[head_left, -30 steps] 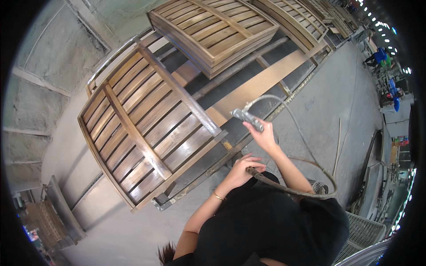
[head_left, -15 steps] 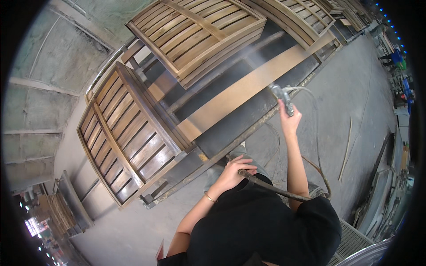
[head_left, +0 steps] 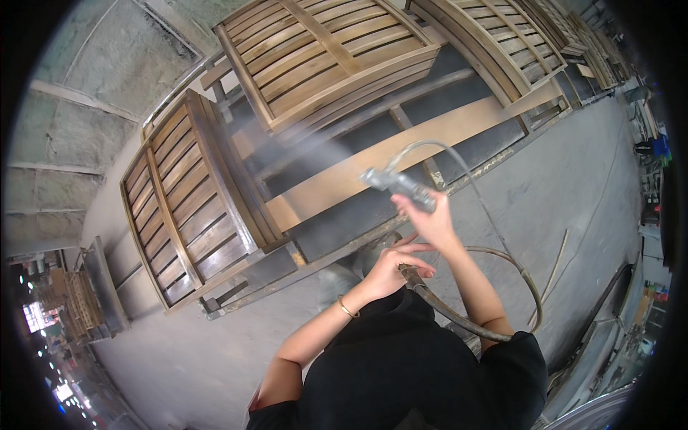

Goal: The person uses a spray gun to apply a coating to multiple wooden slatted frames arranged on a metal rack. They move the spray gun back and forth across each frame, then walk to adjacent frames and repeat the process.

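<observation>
Left hand (head_left: 390, 272) grasping the brown hose (head_left: 446, 311) at the waist, right hand (head_left: 434, 226) wrapped round the spray gun (head_left: 403, 188) — and mist (head_left: 319, 145) streams off toward the slatted wooden panel (head_left: 319, 54), lying beyond the plank (head_left: 444, 132) over the metal frame (head_left: 491, 162)! Good form calls for nozzle square, standoff even, strokes overlapping — hose slack off the wood.

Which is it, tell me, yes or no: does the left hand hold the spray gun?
No, the spray gun is gripped in the right hand.
</observation>
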Demonstrator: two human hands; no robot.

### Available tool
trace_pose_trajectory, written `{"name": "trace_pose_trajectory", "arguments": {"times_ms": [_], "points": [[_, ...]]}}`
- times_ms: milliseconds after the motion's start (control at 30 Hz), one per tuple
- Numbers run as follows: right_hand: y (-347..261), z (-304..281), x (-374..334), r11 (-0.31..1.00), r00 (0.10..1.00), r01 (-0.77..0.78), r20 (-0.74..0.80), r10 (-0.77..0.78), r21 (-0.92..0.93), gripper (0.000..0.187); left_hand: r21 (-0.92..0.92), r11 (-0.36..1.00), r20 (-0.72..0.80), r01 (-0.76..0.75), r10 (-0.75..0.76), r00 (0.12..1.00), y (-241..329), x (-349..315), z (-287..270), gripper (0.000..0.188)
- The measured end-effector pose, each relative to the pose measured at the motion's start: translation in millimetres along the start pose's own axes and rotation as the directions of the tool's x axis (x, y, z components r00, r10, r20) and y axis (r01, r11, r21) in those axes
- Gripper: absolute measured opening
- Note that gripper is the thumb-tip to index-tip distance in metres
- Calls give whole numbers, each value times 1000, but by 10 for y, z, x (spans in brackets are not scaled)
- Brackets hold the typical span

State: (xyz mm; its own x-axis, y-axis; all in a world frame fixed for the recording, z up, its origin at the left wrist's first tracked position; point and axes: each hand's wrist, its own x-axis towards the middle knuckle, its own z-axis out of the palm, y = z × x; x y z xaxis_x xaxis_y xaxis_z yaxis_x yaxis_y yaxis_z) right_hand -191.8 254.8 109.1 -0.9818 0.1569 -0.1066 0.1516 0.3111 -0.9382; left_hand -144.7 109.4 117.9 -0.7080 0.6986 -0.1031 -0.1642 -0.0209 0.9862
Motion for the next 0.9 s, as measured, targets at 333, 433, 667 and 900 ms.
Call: {"name": "trace_pose_trajectory", "arguments": {"times_ms": [333,433,667,900], "points": [[-308,-1803,809,861,802,155,-447,-397,-485,25,-63,985,119,-163,170,978,207,699,439,13],[-667,-1817,1000,911,908,86,-345,-238,-403,27,-164,965,125,-204,226,966,421,799,453,10],[-1814,-887,1079,914,947,303,194,-256,-269,24,-285,876,-63,-389,388,920,703,602,421,9],[-3285,365,1720,834,781,318,624,40,-451,33,-436,842,-166,-319,273,948,801,130,272,13]]}}
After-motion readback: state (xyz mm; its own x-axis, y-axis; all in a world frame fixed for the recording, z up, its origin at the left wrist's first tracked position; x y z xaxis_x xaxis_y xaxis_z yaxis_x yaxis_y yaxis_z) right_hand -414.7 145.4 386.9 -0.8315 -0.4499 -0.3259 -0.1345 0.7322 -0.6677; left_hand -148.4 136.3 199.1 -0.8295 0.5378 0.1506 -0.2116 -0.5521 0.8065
